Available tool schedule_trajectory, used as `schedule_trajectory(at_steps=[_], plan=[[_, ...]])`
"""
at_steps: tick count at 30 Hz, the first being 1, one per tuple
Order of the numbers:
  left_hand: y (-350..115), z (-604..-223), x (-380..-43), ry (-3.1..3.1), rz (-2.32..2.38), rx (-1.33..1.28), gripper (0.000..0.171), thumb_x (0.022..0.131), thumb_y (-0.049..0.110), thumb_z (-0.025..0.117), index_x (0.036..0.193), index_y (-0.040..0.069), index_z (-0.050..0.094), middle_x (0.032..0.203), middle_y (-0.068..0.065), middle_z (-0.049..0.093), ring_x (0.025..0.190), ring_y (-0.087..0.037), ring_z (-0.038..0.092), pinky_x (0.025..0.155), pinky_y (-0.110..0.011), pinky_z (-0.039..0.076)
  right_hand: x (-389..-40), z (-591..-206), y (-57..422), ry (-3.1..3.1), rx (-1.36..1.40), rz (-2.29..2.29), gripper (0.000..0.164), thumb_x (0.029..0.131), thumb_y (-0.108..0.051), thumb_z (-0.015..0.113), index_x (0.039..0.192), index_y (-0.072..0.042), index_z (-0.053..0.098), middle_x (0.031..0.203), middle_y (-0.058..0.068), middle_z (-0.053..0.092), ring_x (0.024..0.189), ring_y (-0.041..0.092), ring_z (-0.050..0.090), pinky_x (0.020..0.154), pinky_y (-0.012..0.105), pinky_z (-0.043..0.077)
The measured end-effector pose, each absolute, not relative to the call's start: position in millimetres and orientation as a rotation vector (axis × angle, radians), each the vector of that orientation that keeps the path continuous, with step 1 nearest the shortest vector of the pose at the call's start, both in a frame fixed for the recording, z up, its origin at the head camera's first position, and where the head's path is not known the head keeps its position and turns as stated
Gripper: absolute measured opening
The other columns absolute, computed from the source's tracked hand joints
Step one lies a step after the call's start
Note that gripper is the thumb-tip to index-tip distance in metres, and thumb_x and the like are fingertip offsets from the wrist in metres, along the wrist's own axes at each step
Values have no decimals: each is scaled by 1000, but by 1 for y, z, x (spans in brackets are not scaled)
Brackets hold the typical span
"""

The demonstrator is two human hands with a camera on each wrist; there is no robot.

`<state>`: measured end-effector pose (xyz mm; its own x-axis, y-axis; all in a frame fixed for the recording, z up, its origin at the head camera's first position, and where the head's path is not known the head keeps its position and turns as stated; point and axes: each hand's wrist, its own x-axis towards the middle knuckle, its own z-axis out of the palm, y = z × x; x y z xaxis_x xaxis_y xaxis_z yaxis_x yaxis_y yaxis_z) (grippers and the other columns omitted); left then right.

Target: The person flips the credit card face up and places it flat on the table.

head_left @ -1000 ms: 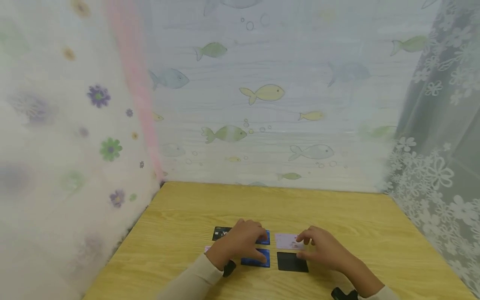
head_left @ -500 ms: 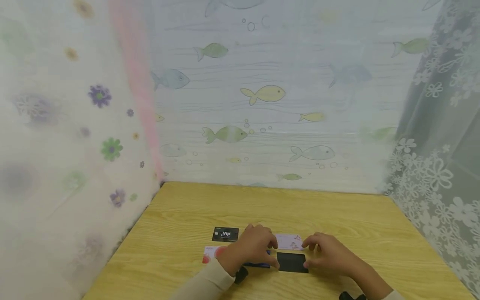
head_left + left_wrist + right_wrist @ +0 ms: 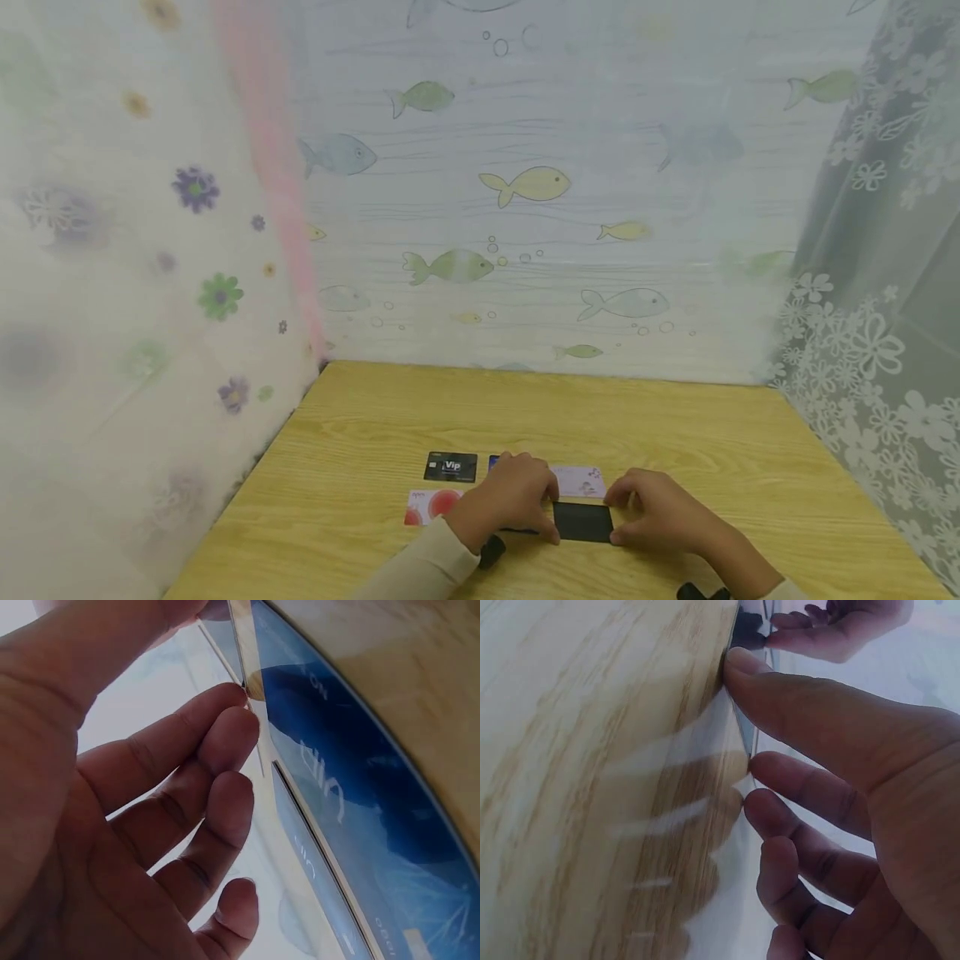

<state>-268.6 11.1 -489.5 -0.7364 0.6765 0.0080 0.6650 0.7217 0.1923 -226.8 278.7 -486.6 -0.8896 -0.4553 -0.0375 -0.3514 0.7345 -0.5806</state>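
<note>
A plain black card point(image 3: 582, 522) lies flat between my hands, with a pale pink flowered card point(image 3: 579, 482) just beyond it. My left hand point(image 3: 512, 502) has thumb and index fingertip at the left edges of these cards. At their right edges are the thumb and fingers of my right hand point(image 3: 662, 512). Neither hand lifts a card. The left palm covers most of two blue cards; a corner of the far blue card point(image 3: 492, 462) shows in the head view, and a large blue card point(image 3: 322, 765) fills the left wrist view.
Left of my left hand lie a black card marked Vip point(image 3: 451, 467) and a white card with red circles point(image 3: 430, 507). The wooden table point(image 3: 375, 400) ends at a fish-patterned curtain point(image 3: 525, 250) behind. Flowered cloth point(image 3: 150, 375) hangs at the left side.
My left hand has moved right, off the blue cards to the left edges of the black and pink cards. My right hand has drawn back slightly right to their right edges.
</note>
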Motion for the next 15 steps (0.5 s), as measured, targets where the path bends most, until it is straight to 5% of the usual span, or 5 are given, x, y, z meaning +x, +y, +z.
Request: schedule_trajectory(at_steps=[15], plan=[[22, -479, -269, 2760, 347, 954, 40, 59, 45, 101, 83, 28, 74, 78, 22, 63, 73, -3, 55, 83, -35, 41, -227, -485, 275, 2727, -686, -865, 38, 76, -34, 91, 108, -22, 73, 100, -7, 65, 88, 11, 56, 73, 28, 48]])
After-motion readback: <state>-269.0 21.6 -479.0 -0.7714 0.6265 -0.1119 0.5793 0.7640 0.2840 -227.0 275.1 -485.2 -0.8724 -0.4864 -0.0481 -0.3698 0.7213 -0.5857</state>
